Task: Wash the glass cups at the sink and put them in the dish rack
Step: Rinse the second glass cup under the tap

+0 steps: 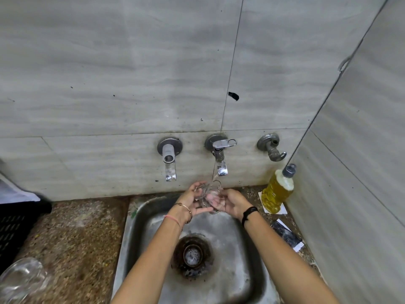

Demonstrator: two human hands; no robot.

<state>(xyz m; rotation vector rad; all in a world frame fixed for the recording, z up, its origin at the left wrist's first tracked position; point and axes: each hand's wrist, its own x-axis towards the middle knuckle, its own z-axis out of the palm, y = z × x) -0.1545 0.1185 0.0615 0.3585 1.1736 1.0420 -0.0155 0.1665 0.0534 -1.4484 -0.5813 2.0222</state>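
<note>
A clear glass cup (208,194) is held over the steel sink (140,218), under water that runs from the middle tap (220,159). My left hand (194,200) grips the cup from the left, fingers curled round its side. My right hand (228,201) cups it from the right and below. Another glass cup (20,279) lies on the speckled counter at the bottom left, blurred. A black dish rack (15,224) stands at the left edge, only partly in view.
A left tap (169,160) and a right wall valve (272,148) stick out of the tiled wall. A bottle of yellow liquid soap (278,191) stands at the sink's right corner. A dark sachet (286,234) lies on the right ledge. The drain (192,255) sits mid-sink.
</note>
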